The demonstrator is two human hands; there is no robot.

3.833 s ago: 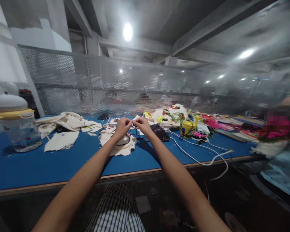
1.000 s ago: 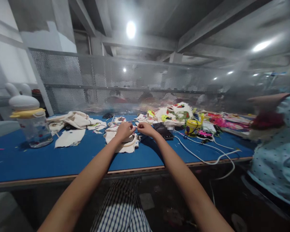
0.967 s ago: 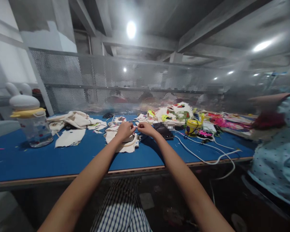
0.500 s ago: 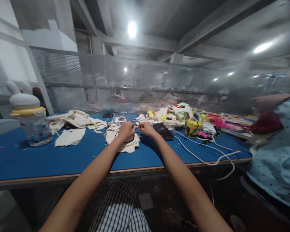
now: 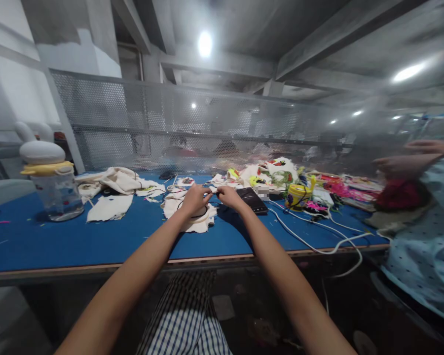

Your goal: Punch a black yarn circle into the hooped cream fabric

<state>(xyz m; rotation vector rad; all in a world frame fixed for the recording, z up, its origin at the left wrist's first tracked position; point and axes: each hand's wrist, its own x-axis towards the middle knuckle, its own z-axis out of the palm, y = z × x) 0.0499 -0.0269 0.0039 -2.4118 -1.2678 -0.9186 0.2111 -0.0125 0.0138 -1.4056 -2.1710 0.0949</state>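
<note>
My left hand [image 5: 195,200] is closed in a pinch above a cream piece of cloth [image 5: 199,225] on the blue table. Just to its right, my right hand [image 5: 229,197] is also pinched, its fingertips close to those of the left. A short dark strand of black yarn [image 5: 212,193] runs between the two sets of fingertips. More dark yarn curves across the cloth under my left hand. Beside my right hand lies a black phone-like slab [image 5: 254,201].
A bottle with a rabbit-ear lid [image 5: 59,192] stands left, near crumpled cream cloth [image 5: 114,185]. To the right are a yellow tub [image 5: 298,196], a white cable [image 5: 311,249], a pile of colourful yarn [image 5: 335,186] and a person in a dotted sleeve [image 5: 436,217]. A perforated screen [image 5: 185,128] rises behind.
My right hand has turned slightly, and the dark strand between my fingertips shows more clearly. The person at the right has raised an arm. The view has shifted a little.
</note>
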